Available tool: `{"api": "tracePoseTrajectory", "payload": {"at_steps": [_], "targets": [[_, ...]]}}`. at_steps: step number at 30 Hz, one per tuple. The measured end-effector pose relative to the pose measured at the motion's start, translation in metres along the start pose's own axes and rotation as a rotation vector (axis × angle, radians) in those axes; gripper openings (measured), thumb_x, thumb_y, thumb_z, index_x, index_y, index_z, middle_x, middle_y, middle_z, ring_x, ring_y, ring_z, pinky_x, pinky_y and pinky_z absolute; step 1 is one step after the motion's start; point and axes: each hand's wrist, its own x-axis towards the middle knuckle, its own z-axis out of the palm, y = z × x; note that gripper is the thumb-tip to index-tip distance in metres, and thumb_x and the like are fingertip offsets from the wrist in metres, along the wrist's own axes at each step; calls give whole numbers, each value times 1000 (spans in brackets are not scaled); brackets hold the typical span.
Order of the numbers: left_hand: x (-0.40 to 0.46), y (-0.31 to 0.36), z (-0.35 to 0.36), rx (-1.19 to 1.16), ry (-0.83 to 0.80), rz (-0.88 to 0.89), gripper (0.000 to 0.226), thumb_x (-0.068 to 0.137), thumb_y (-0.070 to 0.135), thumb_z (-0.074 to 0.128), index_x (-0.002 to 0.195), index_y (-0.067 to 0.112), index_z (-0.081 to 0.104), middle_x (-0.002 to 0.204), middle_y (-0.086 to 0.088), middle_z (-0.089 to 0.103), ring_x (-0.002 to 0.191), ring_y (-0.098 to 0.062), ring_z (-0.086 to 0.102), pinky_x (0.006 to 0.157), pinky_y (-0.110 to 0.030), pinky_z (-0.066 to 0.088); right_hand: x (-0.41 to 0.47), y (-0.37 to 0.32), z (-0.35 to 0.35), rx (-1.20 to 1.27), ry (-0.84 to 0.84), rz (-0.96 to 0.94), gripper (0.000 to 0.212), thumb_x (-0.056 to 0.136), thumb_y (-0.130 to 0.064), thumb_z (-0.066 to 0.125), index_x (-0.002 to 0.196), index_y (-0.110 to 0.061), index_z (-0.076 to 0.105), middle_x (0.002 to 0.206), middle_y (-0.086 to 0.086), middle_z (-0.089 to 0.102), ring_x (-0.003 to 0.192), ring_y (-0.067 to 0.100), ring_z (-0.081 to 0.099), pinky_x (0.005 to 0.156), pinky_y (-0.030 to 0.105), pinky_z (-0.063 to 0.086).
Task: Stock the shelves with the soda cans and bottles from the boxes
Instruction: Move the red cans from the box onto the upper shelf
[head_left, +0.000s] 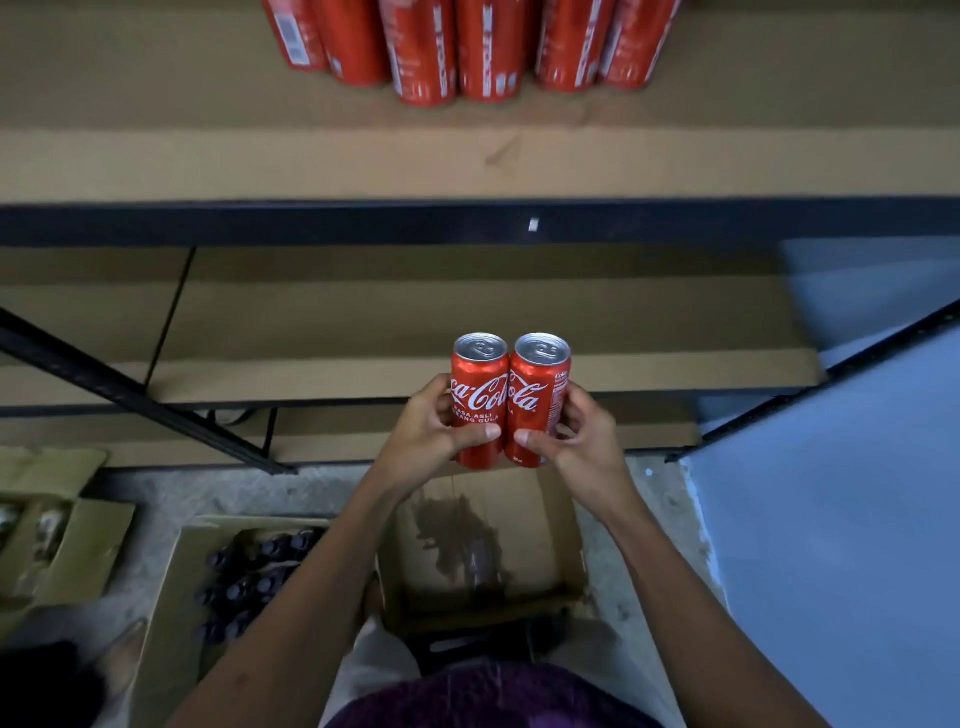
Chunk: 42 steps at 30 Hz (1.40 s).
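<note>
The left hand (434, 428) grasps the left can (478, 400), thumb across its front. The right hand (574, 434) grasps the right can (537, 400) the same way. Both cans are red, upright, lids up, and touch side by side. They are held in front of the middle shelf (467, 306), above the near box (483, 540). That box lies open on the floor and shows a dark stain on its bottom. Left of it, a second box (171, 597) holds bottles (260, 566) with dark caps. A third open box (67, 540) lies far left. On the top shelf (260, 156), a row of red cans (478, 47) stands at the far edge. A blue wall (857, 493) is at right.
</note>
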Motion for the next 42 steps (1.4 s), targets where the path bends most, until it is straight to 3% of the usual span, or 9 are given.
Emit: {"api": "tracePoseTrajectory", "payload": {"at_steps": [5,10,17,23,26,30,34,39,42], "targets": [[-8,56,-4,13,-36,110,64,71,6,84,128,12,54,113,-5,70,102,-14,69,82,-24,56,-6,-47,-8,-1,23,-102,64,73,-6,83,130,-19,58,114,-6,71,107,8,66,87,28,57],[-12,112,-7,58,-56,252,61,71,9,81,127,11,56,112,-3,71,103,-12,68,80,-19,53,-8,-100,-18,-20,20,-228,66,74,-12,84,133,-20,56,115,-12,68,107,-1,63,78,11,52],[-4,182,-10,98,-43,445,55,74,8,80,125,9,59,109,-2,73,100,-11,69,80,-20,54,9,-171,-24,-19,65,-404,65,73,-4,82,132,-11,56,113,-9,69,102,0,67,80,13,52],[19,232,-13,91,4,591,52,76,8,79,125,8,59,114,-1,71,106,-10,67,86,-23,54,40,-219,-22,-10,99,-492,75,75,-16,84,140,-17,45,122,-6,66,108,4,66,86,23,56],[39,243,-17,118,55,651,47,76,11,79,120,14,62,113,3,71,106,-9,67,87,-25,54,64,-231,-17,10,103,-490,73,77,-12,82,139,-17,44,122,-5,66,107,7,67,87,29,57],[69,244,-21,177,169,666,51,73,17,85,119,20,64,114,6,71,107,-9,66,96,-35,53,96,-234,-11,-29,109,-492,61,77,-6,81,130,-18,53,115,-11,65,103,-3,65,89,20,55],[88,241,-22,213,270,639,58,70,20,86,123,14,64,115,5,70,104,-8,67,96,-38,54,119,-231,-5,-94,165,-485,78,63,-37,86,133,-21,57,132,3,57,116,13,61,99,42,53],[101,240,-26,220,345,626,61,67,24,88,123,15,64,113,6,70,101,-5,66,95,-35,54,136,-234,-2,-81,179,-507,73,63,-29,87,130,-25,58,130,2,61,115,15,62,100,45,52],[105,237,-26,286,417,638,65,65,31,89,123,14,62,111,5,69,98,-9,66,90,-31,54,139,-233,-1,-73,161,-508,69,76,-14,82,137,-27,52,131,-3,61,119,13,60,103,43,50]]}}
